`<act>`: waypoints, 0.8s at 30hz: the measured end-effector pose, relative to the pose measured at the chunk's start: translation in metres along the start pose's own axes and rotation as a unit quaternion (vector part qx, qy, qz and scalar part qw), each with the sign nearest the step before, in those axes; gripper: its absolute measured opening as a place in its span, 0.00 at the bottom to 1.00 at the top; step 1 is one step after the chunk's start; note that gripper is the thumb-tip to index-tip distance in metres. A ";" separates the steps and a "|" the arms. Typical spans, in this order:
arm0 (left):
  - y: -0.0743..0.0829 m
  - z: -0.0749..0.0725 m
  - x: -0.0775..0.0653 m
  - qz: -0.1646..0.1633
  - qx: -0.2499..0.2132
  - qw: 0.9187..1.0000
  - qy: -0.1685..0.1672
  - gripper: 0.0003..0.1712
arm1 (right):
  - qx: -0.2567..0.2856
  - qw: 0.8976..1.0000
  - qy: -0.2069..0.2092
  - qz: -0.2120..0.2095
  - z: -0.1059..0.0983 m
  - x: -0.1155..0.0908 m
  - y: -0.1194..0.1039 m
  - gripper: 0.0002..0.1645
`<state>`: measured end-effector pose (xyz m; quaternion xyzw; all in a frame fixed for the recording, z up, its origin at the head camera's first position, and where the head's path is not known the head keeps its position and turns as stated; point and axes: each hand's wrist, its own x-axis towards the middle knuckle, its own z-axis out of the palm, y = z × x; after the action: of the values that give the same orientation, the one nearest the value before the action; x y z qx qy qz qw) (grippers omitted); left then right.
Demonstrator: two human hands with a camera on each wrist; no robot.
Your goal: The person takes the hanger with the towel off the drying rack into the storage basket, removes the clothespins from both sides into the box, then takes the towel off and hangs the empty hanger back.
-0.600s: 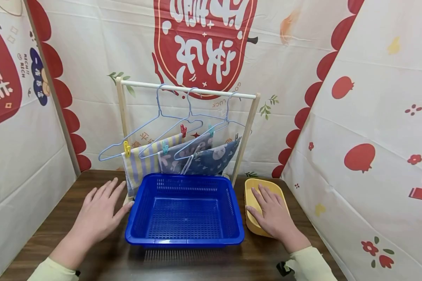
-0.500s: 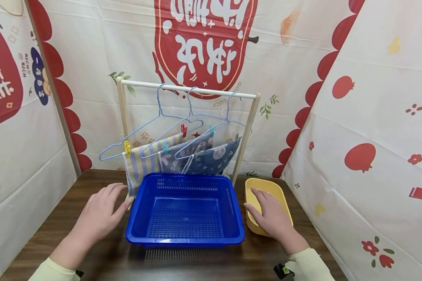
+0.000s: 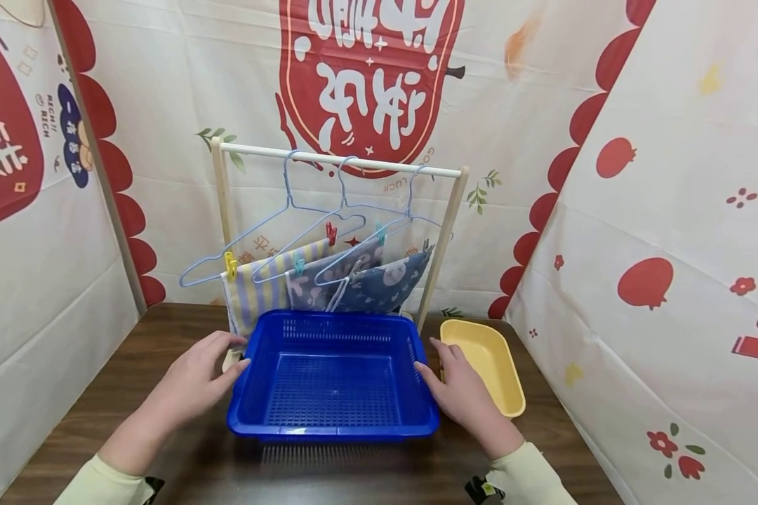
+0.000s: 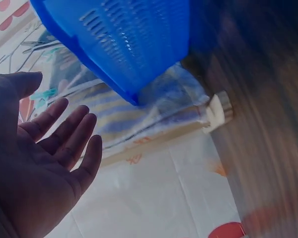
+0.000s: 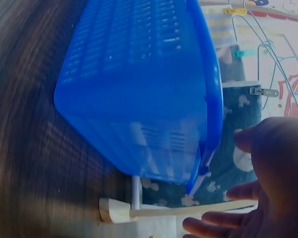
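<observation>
Flanking the blue basket (image 3: 335,431), the left hand (image 3: 196,373) and right hand (image 3: 462,386) are showing parted fingers; probably light, stiff plastic, best gripped by side rims (image 3: 431,410).

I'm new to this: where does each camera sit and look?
Head: worn on the head, facing forward and down at the blue basket; left hand and right hand show.
Left wrist: on that wrist, facing the basket's outside; left hand shows.
Right wrist: on that wrist, likewise; right hand shows.
Both wrist views share the basket and table.
</observation>
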<state>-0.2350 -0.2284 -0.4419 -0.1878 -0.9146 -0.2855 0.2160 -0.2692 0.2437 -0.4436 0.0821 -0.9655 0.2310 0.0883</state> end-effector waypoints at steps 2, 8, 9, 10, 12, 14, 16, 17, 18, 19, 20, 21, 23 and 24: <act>0.003 0.000 0.003 0.001 -0.009 1.000 -0.003 0.18 | 0.001 1.000 0.002 0.007 0.003 0.001 -0.001 0.47; 0.018 0.001 0.019 0.017 -0.042 0.999 -0.005 0.19 | 0.014 1.000 -0.002 0.025 0.010 0.001 -0.005 0.49; 0.021 0.002 0.022 0.024 -0.047 0.999 -0.007 0.20 | 0.016 0.999 -0.005 0.030 0.010 0.001 -0.006 0.49; 0.025 0.002 0.025 0.030 -0.052 0.998 -0.008 0.20 | 0.018 0.999 -0.009 0.035 0.011 0.001 -0.007 0.50; 0.032 0.003 0.033 0.037 -0.056 0.998 -0.012 0.22 | 0.025 0.999 -0.015 0.045 0.013 0.002 -0.009 0.49; 0.039 0.003 0.041 0.044 -0.061 0.997 -0.015 0.23 | 0.032 0.998 -0.017 0.052 0.016 0.002 -0.012 0.49; 0.046 0.003 0.049 0.045 -0.065 0.997 -0.019 0.25 | 0.036 0.998 -0.013 0.054 0.018 0.003 -0.014 0.48; 0.049 0.002 0.054 0.045 -0.068 0.996 -0.021 0.27 | 0.039 0.998 -0.011 0.053 0.019 0.003 -0.014 0.47; 0.052 0.001 0.058 0.045 -0.069 0.996 -0.023 0.28 | 0.040 0.998 -0.009 0.052 0.021 0.003 -0.015 0.47; 0.054 0.000 0.062 0.045 -0.070 0.996 -0.025 0.29 | 0.040 0.998 -0.006 0.048 0.022 0.003 -0.016 0.46; 0.057 0.000 0.066 0.044 -0.071 0.996 -0.026 0.30 | 0.039 0.998 -0.003 0.046 0.023 0.003 -0.017 0.46; 0.059 -0.001 0.071 0.043 -0.071 0.996 -0.027 0.31 | 0.037 0.998 -0.001 0.043 0.024 0.003 -0.017 0.46; 0.063 -0.002 0.080 0.042 -0.070 0.996 -0.026 0.32 | 0.035 0.999 0.003 0.041 0.026 0.004 -0.018 0.45; 0.064 -0.003 0.084 0.041 -0.069 0.996 -0.025 0.32 | 0.034 0.999 0.004 0.042 0.027 0.004 -0.018 0.45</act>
<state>-0.2746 -0.1623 -0.3693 -0.2467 -0.8895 -0.3337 0.1913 -0.2725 0.2149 -0.4582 0.0438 -0.9591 0.2679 0.0799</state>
